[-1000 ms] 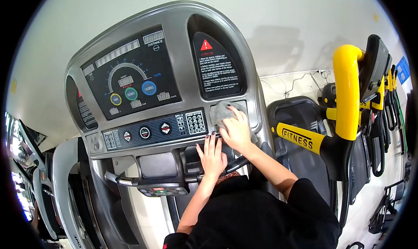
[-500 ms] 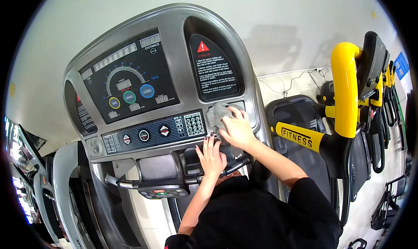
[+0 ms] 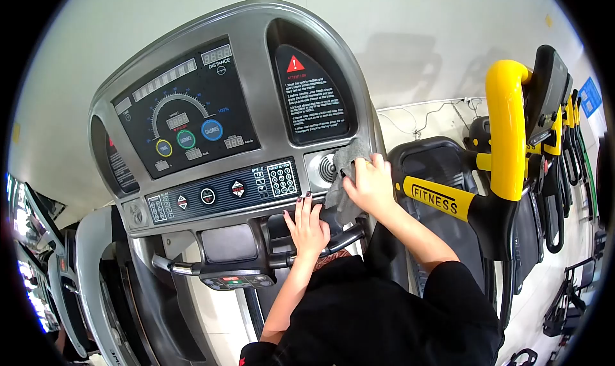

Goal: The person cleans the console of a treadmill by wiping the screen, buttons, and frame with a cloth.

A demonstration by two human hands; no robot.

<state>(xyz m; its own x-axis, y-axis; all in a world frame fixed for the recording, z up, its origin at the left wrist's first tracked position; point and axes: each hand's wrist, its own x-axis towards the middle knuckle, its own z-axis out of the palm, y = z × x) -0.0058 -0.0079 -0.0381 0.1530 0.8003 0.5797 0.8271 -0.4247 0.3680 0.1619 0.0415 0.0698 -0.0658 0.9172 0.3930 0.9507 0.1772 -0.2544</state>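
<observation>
A grey cloth [image 3: 344, 196] lies bunched against the right edge of the treadmill console [image 3: 256, 97], beside a round speaker grille [image 3: 327, 167]. My right hand [image 3: 373, 190] presses on this cloth, its fingers curled over the upper part. Below the keypad, my left hand [image 3: 308, 228] rests with fingers spread at the console's lower edge, holding nothing. The button panel [image 3: 221, 190] runs to the left of both hands, and a black handlebar [image 3: 346, 238] curves just below them.
To the right stands a machine with a yellow FITNESS bar [image 3: 437, 198] and a thick yellow handle [image 3: 507, 129]. More machines line the far right. Another grey treadmill [image 3: 96, 270] is at the left. Cables [image 3: 419, 119] lie along the wall.
My right hand and the cloth have moved right, towards the console's edge, uncovering the round speaker grille. My left hand has stayed at nearly the same place. The view has shifted slightly.
</observation>
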